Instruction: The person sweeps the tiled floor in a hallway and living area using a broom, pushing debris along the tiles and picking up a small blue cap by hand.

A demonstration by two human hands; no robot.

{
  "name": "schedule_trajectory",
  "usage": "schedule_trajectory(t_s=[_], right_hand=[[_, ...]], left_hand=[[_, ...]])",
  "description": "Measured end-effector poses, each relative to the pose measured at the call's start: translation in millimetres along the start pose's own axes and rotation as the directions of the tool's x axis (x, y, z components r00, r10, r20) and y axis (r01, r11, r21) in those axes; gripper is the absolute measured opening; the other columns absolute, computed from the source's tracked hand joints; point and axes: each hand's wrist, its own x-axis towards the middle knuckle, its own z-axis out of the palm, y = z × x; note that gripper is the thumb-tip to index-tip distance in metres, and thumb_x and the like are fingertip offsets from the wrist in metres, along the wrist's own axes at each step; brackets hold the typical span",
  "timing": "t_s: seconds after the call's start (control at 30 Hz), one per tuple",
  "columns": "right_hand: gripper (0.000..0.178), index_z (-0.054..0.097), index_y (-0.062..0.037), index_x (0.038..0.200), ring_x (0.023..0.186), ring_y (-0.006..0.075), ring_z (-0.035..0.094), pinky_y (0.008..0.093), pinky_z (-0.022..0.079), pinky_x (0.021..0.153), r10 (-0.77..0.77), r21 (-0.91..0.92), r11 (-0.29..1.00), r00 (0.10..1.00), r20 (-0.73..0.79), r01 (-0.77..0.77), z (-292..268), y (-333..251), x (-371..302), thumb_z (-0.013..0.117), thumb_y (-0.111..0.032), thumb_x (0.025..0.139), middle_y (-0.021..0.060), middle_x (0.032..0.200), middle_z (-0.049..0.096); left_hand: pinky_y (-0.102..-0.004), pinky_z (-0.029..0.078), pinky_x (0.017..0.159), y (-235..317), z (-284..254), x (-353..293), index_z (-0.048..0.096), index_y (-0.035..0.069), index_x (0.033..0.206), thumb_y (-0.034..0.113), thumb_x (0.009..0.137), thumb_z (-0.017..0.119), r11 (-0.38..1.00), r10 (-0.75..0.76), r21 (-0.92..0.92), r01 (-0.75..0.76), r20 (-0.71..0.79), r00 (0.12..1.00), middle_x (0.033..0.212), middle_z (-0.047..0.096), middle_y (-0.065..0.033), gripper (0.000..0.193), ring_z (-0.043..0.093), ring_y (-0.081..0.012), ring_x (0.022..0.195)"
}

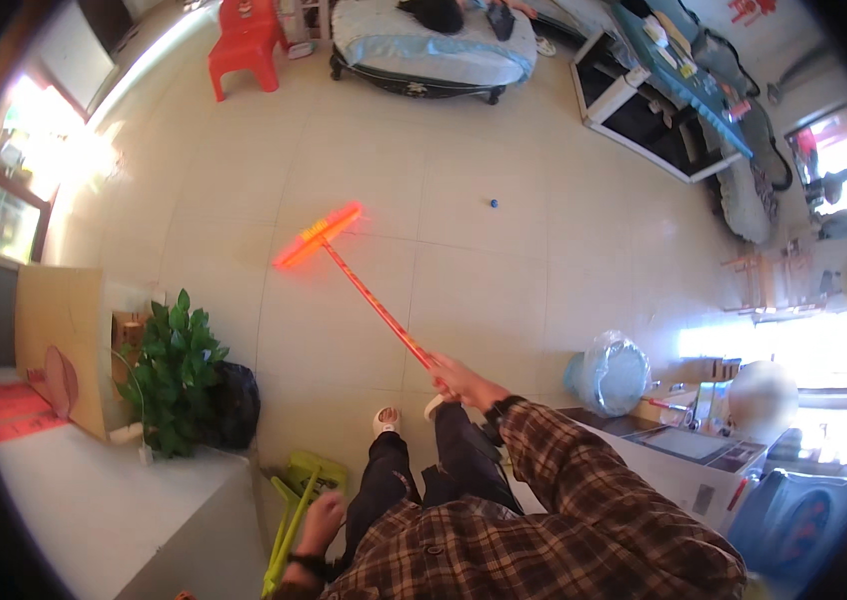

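My right hand [461, 380] is wrapped round the upper end of a red-orange patterned stick, the handle of a broom [374, 302]. Its wide, bright orange-red head [319, 237] rests on the tiled floor, ahead and to the left of my feet. Low on the left, my left hand [322, 522] hangs with its fingers curled in. Right beside it is a lime-green dustpan [316, 472] with a long green handle; whether the fingers touch that handle is hidden. A small blue ball [494, 203] lies on the floor to the right of the broom head.
On the left stand a leafy green plant [179, 370], a black bag [234, 405] and a white cabinet top [74, 510]. A red plastic chair [246, 50] and a round bed-like seat [434, 55] are far ahead. At right are a plastic-covered blue stool [616, 372] and boxes [664, 470].
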Motion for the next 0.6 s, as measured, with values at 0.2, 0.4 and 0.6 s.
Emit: schedule_trajectory(t_s=[0.2,0.4,0.6], right_hand=[[0.045,0.034,-0.0154,0.125,0.044,0.0034,0.031,0.0166,0.023,0.035,-0.039,0.160,0.986,0.997,-0.068,0.050,-39,-11,-12,0.048,-0.019,0.083,-0.0015,0.063,0.038],[0.026,0.047,-0.0161,0.110,0.041,0.0041,0.032,0.0174,0.023,0.035,0.114,0.363,0.929,0.989,-0.098,-0.071,-146,52,-149,0.047,-0.026,0.085,-0.0038,0.058,0.038],[0.015,0.048,-0.0149,0.098,0.039,0.0058,0.034,0.0202,0.025,0.033,0.339,0.492,0.849,0.913,-0.226,-0.193,-167,119,-295,0.043,-0.024,0.087,-0.0041,0.054,0.036]], left_hand=[[-0.0399,0.035,0.089,199,69,173,0.030,0.003,0.124,0.012,0.072,0.055,0.842,0.400,0.427,-0.329,-0.086,0.913,0.119,0.038,-0.0235,0.058,0.038,-0.0374,0.109],[-0.0369,0.043,0.057,289,233,209,0.057,0.014,0.070,0.014,0.064,0.053,0.209,0.778,0.436,-0.875,0.468,0.419,0.069,0.054,-0.0050,0.007,0.053,-0.0247,0.073],[-0.0389,0.049,0.063,320,346,112,0.063,0.017,0.075,0.019,0.067,0.056,0.282,0.281,0.127,-0.951,0.937,0.208,0.079,0.061,-0.0060,0.011,0.058,-0.0259,0.080]])
